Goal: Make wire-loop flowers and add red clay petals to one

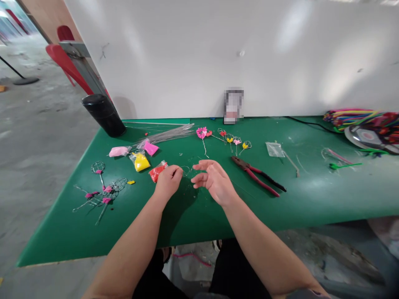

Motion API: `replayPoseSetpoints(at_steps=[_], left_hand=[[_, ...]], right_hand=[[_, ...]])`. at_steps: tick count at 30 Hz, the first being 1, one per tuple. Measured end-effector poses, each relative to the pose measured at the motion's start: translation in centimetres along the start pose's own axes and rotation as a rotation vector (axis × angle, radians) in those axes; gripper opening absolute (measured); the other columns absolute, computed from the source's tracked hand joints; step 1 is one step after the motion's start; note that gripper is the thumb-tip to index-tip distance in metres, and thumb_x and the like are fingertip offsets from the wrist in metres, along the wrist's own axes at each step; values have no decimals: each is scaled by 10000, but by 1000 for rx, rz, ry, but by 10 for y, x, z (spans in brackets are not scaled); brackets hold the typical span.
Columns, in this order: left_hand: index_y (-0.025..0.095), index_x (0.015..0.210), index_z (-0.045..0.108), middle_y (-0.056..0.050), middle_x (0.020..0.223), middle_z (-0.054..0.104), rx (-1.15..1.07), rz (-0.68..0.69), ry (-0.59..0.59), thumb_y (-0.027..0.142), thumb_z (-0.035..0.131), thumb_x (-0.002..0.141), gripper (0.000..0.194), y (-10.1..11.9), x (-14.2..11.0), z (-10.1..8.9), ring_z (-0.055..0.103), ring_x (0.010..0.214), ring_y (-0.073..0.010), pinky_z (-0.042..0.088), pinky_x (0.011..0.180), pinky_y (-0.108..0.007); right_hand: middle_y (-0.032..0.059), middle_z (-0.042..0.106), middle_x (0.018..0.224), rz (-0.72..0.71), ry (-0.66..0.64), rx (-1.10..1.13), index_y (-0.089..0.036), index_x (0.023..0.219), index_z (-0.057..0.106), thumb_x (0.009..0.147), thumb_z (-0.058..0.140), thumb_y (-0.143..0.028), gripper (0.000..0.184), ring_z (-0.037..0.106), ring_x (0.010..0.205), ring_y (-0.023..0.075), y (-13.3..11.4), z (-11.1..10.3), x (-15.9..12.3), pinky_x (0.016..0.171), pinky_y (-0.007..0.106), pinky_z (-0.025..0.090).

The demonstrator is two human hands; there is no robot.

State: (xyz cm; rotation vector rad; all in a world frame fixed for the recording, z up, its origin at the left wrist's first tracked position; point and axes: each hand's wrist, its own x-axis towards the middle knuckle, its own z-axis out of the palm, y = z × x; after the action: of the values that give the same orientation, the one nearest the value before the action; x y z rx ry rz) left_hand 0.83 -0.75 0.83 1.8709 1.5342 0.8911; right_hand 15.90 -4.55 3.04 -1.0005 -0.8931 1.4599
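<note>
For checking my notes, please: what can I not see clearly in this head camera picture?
Head view:
- Thin wire: its end hidden by the left hand.
- Card against the wall: pixel-blurred, content unreadable.
- Colourful bundle: cut off by the picture's right edge.

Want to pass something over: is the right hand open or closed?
Open: the right hand has its fingers spread apart, gripping nothing visible.

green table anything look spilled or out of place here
Yes, a small yellow lump lies loose on the green table, apart from the plastic bag of yellow clay, so it looks like a stray piece.
</note>
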Motion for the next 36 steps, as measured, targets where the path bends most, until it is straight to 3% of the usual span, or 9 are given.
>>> replayPoseSetpoints(at_steps=[3,6,8,15,20,29,32,36], left_hand=[[184,580,524,22,561,542,-65,-54,1,273,420,744,214,1,0,1,497,567,-113,381,551,-224],[186,563,515,37,497,481,-101,-53,-64,269,422,739,215,3,0,2,456,514,-104,368,516,-219],[185,560,513,40,485,463,-133,-57,-103,261,418,736,214,4,-1,2,441,501,-100,364,505,-218],[173,619,537,29,581,521,-238,-79,-101,286,539,652,117,6,-2,2,450,544,-96,372,521,-221],[174,554,505,32,536,492,-200,-80,-65,267,473,683,162,6,-3,1,435,529,-95,351,502,-219],[178,546,526,35,537,537,-61,-41,6,205,458,679,151,7,-5,2,479,534,-99,368,514,-216],[184,634,581,23,609,594,-56,-12,15,188,472,680,118,6,-4,3,513,575,-107,389,545,-222],[184,614,580,5,616,598,37,54,-36,196,491,702,126,6,-4,2,518,598,-117,387,565,-233]], right_hand=[[33,582,948,-42,13,-282,-218,926,527,680,587,-327,276,577,549,89,8,-1,2,472,247,481],[34,586,888,-225,-39,-578,-204,798,589,689,564,-232,115,580,634,108,19,2,6,549,258,489],[31,588,823,-316,-38,-636,-197,712,583,728,518,-226,73,585,647,114,24,6,8,556,256,488],[-30,556,502,-101,102,-314,-190,717,545,753,502,-313,135,558,450,109,21,13,10,482,264,490],[-9,608,566,-107,76,-195,-190,776,563,742,532,-392,207,601,516,125,25,14,7,504,276,507],[-5,612,550,-87,75,-216,-191,716,546,745,530,-380,192,624,556,145,31,15,7,558,301,519],[-5,622,559,-85,126,-199,-195,678,517,740,528,-362,178,619,533,141,35,16,6,554,300,517],[-14,615,531,-72,187,-221,-202,646,493,741,510,-316,149,606,500,133,32,19,2,544,290,510]])
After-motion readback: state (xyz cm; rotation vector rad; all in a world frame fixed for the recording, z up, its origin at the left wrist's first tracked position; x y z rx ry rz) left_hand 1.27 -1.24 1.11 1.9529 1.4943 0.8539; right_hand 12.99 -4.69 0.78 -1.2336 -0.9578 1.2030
